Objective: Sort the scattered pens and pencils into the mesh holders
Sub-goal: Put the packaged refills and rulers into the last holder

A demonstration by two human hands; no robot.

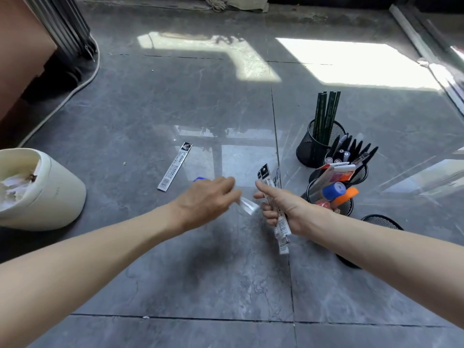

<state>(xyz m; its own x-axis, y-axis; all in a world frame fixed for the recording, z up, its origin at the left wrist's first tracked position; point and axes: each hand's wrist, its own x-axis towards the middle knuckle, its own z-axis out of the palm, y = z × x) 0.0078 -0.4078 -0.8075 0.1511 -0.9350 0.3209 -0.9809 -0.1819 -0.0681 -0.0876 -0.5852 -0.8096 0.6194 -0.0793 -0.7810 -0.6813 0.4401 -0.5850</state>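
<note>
Nearest me are the two hands, close together but not touching over the grey floor [200,272]. My right hand [281,209] is clamped round a bundle of sleeved pen packets [282,226], thumb up, with the barcoded ends sticking out below the fist and the black tops above it. My left hand [206,199] pinches a clear wrapper [247,204] that bridges the gap towards the right fingers. It is blurred, so I cannot tell whether it is a loose sleeve or part of the bundle.

One more packet [174,167] lies flat on the floor just beyond the left hand, and a blue cap [199,179] peeks out from behind its knuckles.

The mesh holders stand to the right of the right hand. The marker holder [347,205], just beside the wrist, is crowded with thick blue and orange barrels. Past it is the pen holder [361,173], then the pencil holder [308,149] with green pencils [326,114] upright. An empty holder [381,221] sits partly under my right forearm.

I judge the step to be sorting out this bundle. I'd settle the wrapper first, keep the packets squared in the fist, and lower them end-first into the empty holder rather than forcing them into the full one. Thin mesh cups tip easily, so I'd steady the rim.

A cream bin [57,197] of paper scraps sits well left of the left hand.
</note>
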